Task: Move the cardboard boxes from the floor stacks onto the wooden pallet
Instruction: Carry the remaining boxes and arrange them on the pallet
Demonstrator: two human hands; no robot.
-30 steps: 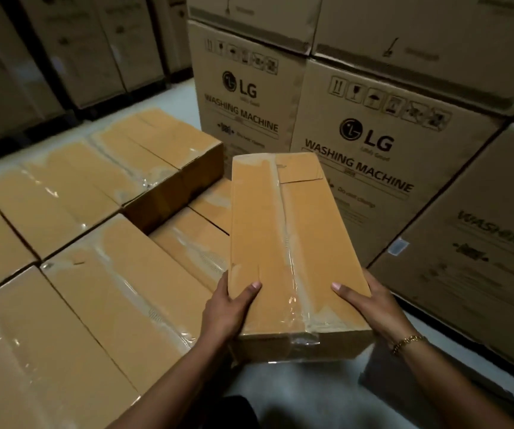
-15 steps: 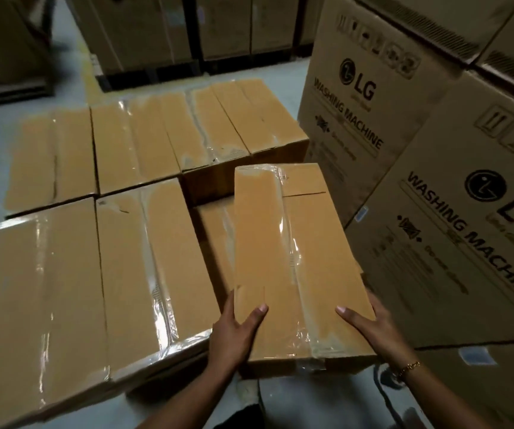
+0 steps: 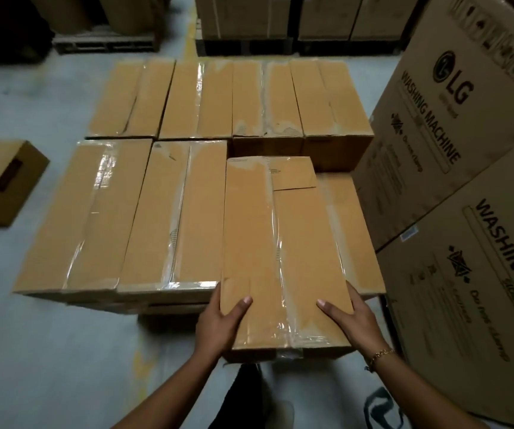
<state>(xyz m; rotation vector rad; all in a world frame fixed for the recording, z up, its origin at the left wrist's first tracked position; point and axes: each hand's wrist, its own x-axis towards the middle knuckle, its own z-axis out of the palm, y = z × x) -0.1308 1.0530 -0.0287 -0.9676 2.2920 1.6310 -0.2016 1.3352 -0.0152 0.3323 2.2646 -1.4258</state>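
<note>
Sealed cardboard box (image 3: 280,243) gripped by left hand (image 3: 218,329) and right hand (image 3: 353,320), stacked boxes (image 3: 172,212) beneath

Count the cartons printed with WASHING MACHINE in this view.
2. Both stand at the right: the farther carton, bearing the LG logo, and the nearer carton. Cartons at the back show no print; more may be hidden.

Grey concrete floor (image 3: 48,351) (dim light)
</note>
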